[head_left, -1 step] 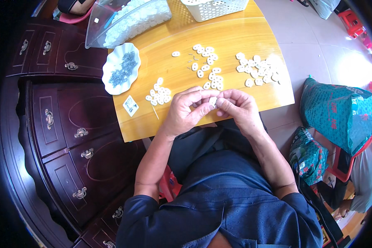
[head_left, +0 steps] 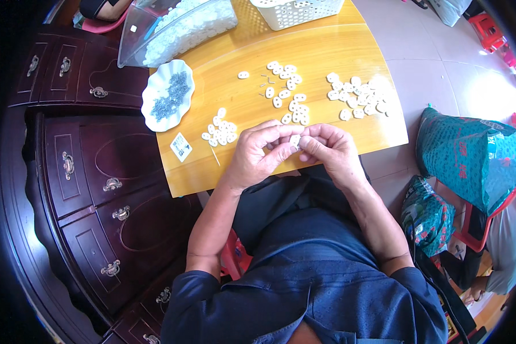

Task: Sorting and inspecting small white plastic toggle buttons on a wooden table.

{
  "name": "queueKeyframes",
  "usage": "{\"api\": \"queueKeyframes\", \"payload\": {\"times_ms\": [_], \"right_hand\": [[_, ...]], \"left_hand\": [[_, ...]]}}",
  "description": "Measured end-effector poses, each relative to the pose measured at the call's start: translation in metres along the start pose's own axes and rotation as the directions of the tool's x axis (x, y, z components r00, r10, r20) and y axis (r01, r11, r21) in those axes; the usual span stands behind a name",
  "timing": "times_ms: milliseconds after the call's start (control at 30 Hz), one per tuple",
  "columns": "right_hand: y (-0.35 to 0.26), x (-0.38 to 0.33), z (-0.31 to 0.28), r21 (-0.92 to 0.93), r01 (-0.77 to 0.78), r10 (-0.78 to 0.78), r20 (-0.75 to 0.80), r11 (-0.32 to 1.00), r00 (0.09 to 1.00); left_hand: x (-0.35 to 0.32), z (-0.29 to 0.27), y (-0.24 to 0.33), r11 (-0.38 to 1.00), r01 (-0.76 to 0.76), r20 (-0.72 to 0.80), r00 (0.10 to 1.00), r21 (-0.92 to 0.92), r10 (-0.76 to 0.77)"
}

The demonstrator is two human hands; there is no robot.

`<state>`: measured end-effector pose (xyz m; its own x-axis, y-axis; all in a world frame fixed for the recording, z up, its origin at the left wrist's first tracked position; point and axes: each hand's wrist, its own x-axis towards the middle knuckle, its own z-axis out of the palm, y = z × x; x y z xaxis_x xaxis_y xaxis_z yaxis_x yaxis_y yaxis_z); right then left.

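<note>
Over the table's near edge, my left hand [head_left: 264,150] and my right hand [head_left: 329,152] meet, both closed. Between their thumbs and fingers they pinch a small white oval piece [head_left: 294,139]; its finer details are too small to make out. Just beyond my fingers lies a cluster of white oval two-hole pieces [head_left: 297,109]. More such pieces [head_left: 280,70] lie farther off, with several short metal pins [head_left: 270,80] near them. Another group of the pieces [head_left: 220,131] sits left of my left hand, and a larger group [head_left: 358,97] spreads at the right.
A scalloped white dish [head_left: 152,86] holds dark metal pins. Behind it stand a clear bin [head_left: 133,49] of white pieces and a white basket [head_left: 286,22]. A thin stick [head_left: 215,156] and a small card [head_left: 181,147] lie at left. Dark drawers [head_left: 137,166] flank the table [head_left: 212,172]; green bags [head_left: 464,155] stand right.
</note>
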<state>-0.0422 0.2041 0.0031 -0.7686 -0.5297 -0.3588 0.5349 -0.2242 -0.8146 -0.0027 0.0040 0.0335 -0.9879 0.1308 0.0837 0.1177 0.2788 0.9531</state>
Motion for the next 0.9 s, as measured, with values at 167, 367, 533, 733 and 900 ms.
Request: {"api": "queueKeyframes", "payload": {"times_ms": [167, 367, 533, 733, 900], "right_hand": [[-0.001, 0.000, -0.001, -0.017, -0.051, 0.051, -0.005, 0.999, 0.999], [0.001, 0.000, -0.002, -0.053, -0.033, 0.033, 0.004, 0.998, 0.999], [0.003, 0.000, 0.006, 0.103, 0.050, -0.046, -0.041, 0.993, 0.998], [0.010, 0.000, 0.000, 0.178, -0.001, 0.008, -0.039, 0.984, 0.999], [0.007, -0.002, -0.007, 0.228, -0.068, 0.065, 0.018, 0.971, 0.998]], "left_hand": [[0.002, -0.002, 0.002, 0.998, -0.027, 0.029, 0.999, 0.057, 0.025], [0.003, 0.003, 0.011, 0.982, -0.025, 0.015, 1.000, 0.185, 0.023], [0.007, 0.019, 0.021, 0.866, -0.124, -0.127, 0.969, 0.484, 0.210], [0.008, 0.026, 0.010, 0.707, -0.233, -0.088, 0.919, 0.667, 0.385], [0.009, 0.027, 0.011, 0.738, -0.236, -0.055, 0.937, 0.632, 0.346]]}}
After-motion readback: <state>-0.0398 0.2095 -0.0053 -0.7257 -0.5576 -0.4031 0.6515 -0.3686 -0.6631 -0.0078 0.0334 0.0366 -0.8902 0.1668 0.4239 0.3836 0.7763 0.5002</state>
